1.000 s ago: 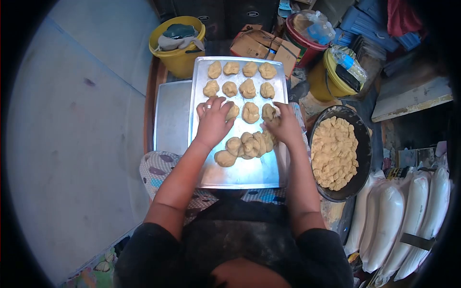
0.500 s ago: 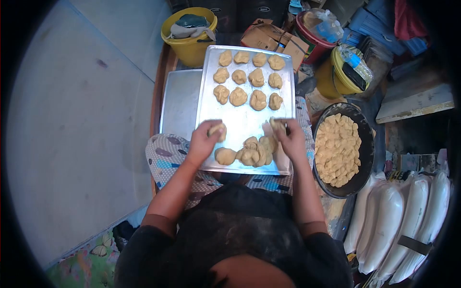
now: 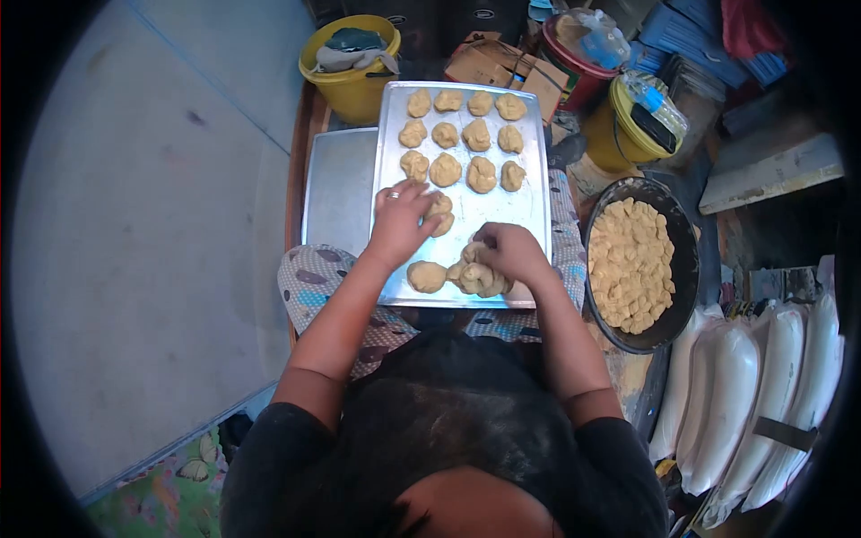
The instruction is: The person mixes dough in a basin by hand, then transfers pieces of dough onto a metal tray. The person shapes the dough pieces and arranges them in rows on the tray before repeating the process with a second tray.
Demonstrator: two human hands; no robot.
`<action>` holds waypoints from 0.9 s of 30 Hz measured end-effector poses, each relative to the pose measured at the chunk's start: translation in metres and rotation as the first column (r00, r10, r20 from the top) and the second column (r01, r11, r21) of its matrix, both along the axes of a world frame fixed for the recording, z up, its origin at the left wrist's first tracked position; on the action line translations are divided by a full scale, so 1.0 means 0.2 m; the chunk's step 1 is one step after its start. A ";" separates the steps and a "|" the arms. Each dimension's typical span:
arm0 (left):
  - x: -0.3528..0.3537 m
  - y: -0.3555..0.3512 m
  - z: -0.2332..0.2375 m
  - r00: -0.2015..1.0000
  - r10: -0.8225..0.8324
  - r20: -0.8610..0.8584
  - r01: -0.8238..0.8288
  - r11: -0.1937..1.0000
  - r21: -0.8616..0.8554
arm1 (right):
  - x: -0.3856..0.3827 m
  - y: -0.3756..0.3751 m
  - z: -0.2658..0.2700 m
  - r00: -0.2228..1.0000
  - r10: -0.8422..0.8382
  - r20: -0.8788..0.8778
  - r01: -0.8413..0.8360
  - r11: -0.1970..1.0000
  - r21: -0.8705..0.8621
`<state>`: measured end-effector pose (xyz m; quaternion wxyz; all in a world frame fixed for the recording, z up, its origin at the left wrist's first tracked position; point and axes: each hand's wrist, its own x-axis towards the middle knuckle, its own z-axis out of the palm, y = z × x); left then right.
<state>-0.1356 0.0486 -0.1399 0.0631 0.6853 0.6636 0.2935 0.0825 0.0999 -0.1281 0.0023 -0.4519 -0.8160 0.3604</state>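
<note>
A metal baking tray (image 3: pixel 529 211) rests across my lap, with rows of dough pieces (image 3: pixel 481 175) on its far half. My left hand (image 3: pixel 402 222) is over the tray's left side, its fingers and thumb around a small dough piece (image 3: pixel 439 215) just below the nearest row. Fingers closed, my right hand (image 3: pixel 513 251) grips the top of a lumpy dough clump (image 3: pixel 482 280) near the tray's front edge. Left of that clump, and touching it, lies a rounder dough lump (image 3: pixel 427 277). The right fingertips are partly hidden.
A black basin (image 3: pixel 691 269) full of dough pieces stands to my right, with plastic-wrapped packs (image 3: pixel 726 386) nearer me. Another metal tray (image 3: pixel 336 184) lies beneath on the left. Yellow buckets (image 3: pixel 363 99) and a cardboard box (image 3: pixel 489 65) are beyond. A pale panel (image 3: pixel 161 251) fills the left.
My left hand has moved forward and right with its dough piece, towards the nearest row. My right hand has moved left from the tray's right side onto the dough clump.
</note>
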 end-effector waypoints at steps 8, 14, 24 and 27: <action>0.05 0.10 -0.04 0.997 -0.052 -0.064 0.045 0.994 -0.098 | 0.03 0.18 -0.14 0.915 -0.258 -0.309 0.308 0.943 0.125; -0.14 0.29 -0.11 0.995 0.097 0.038 -0.098 0.995 0.020 | 0.27 0.04 -0.07 0.959 -0.180 -0.219 0.159 0.981 -0.110; 0.02 0.15 0.01 0.997 0.078 -0.018 -0.078 0.996 0.037 | 0.20 0.12 -0.20 0.774 -0.410 -0.483 0.529 0.838 0.135; 0.14 0.04 0.00 0.990 -0.105 -0.095 0.101 0.994 -0.046 | 0.17 0.07 -0.12 0.860 -0.414 -0.297 0.486 0.842 0.233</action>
